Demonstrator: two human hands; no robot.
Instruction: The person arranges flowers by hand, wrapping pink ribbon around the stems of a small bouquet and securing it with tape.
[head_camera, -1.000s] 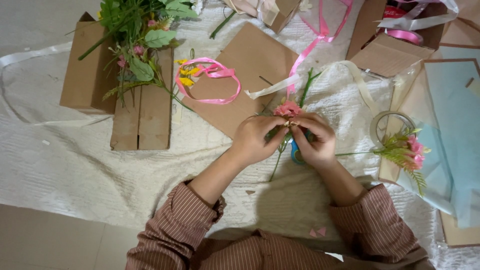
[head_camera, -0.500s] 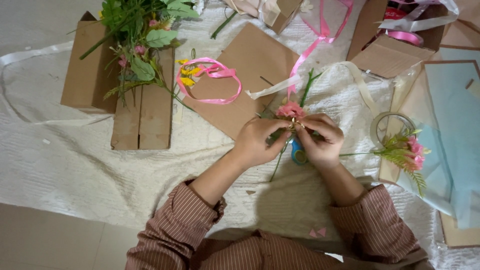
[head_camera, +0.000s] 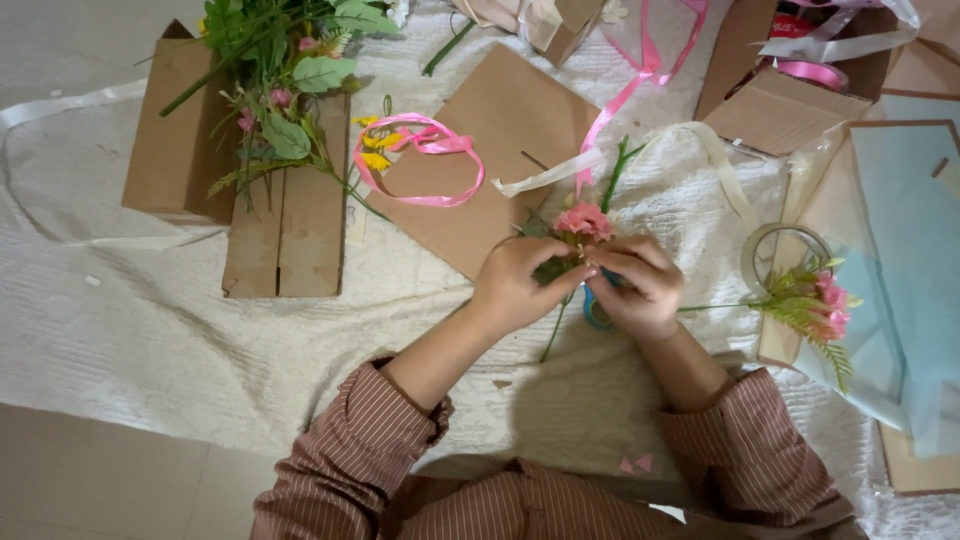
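left hand (head_camera: 520, 285) fingers pinch pink flower (head_camera: 584, 221) stem | right hand (head_camera: 635, 290) grasps same stem | pink ribbon loop (head_camera: 420, 160) far-left

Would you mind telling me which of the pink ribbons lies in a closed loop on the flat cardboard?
The pink ribbon loop left of the hands, beside the yellow flowers. The other pink ribbon trails in a loose strand from the top edge.
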